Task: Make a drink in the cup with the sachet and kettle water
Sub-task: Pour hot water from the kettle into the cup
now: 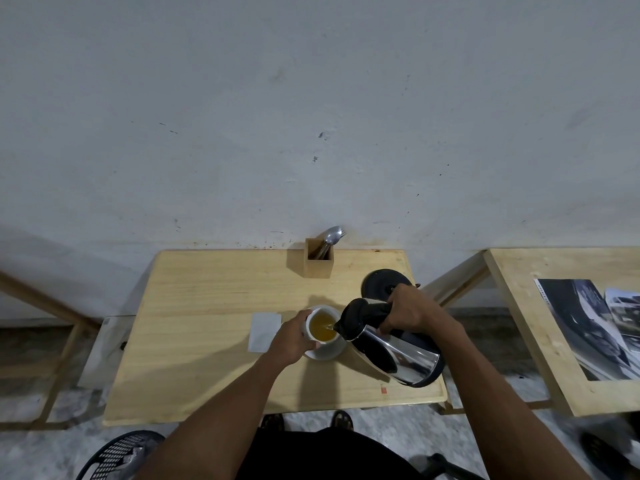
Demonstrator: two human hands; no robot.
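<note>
Kettle tilted over cup, spout at the rim, thin stream falling into amber liquid. Right hand, fingers clamped on the black handle. Left hand, fingers wrapped round the cup's left side. Cup on saucer, mid-surface, toward the right edge. White sachet flat just left of cup; no legible print. Kettle base near far right corner. Spoon in wooden holder at far edge.
</note>
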